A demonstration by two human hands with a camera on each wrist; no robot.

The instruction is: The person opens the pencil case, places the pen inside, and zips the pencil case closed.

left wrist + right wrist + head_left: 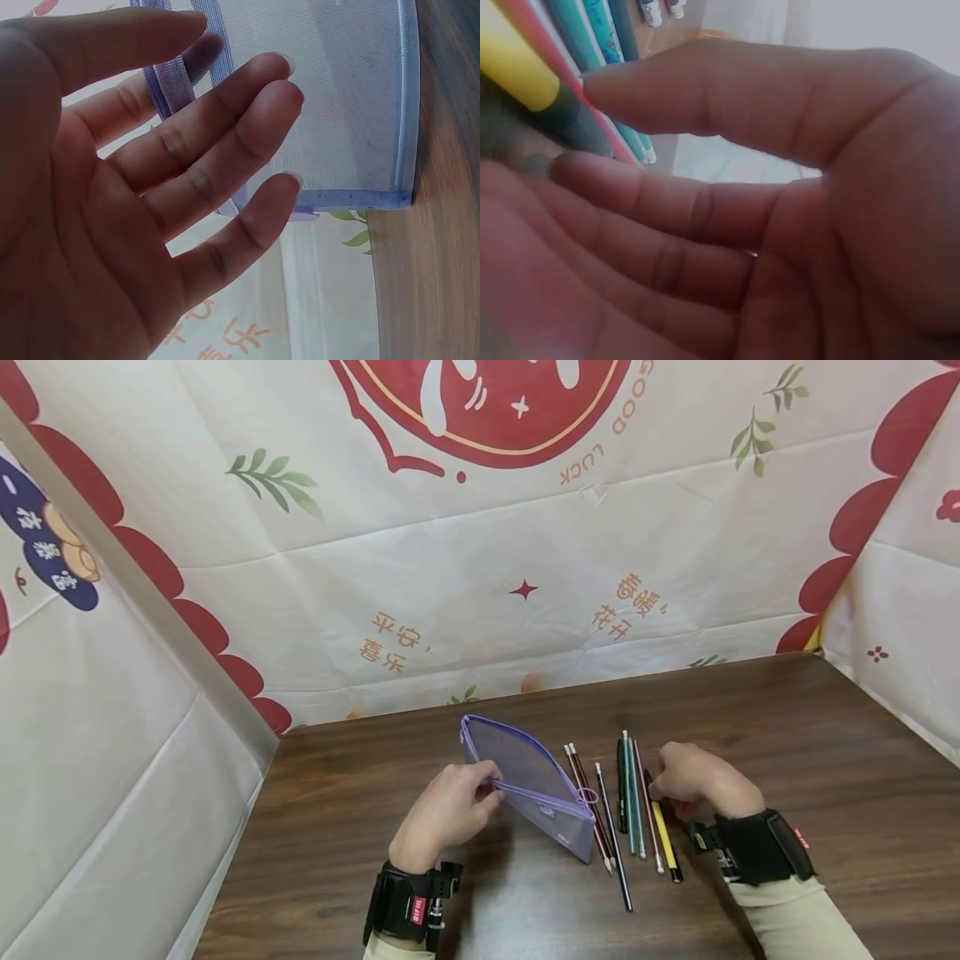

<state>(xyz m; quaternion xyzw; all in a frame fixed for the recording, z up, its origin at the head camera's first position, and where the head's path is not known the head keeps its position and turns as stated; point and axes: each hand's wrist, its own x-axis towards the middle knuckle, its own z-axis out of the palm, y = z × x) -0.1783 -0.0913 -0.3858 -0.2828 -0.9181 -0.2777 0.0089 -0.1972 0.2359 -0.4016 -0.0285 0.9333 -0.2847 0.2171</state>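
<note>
My left hand [446,810] pinches the zipper edge of a purple mesh pencil pouch [525,764] between thumb and index finger; the other fingers spread loosely in the left wrist view. The pouch is tilted up off the table with its mouth spread. My right hand [705,781] is at the far end of a yellow marker with black ends [663,837]. In the right wrist view, thumb and index finger stand on either side of the marker's black end [585,127], not visibly closed on it. The marker lies at the right of a row of pencils and pens.
Left of the marker lie red pencils [647,802], green pencils [631,802], a black pen [622,785] and a dark striped pencil [613,835]. More red pencils [600,831] lie partly behind the pouch. Printed cloth [450,552] walls the brown wooden table [330,827].
</note>
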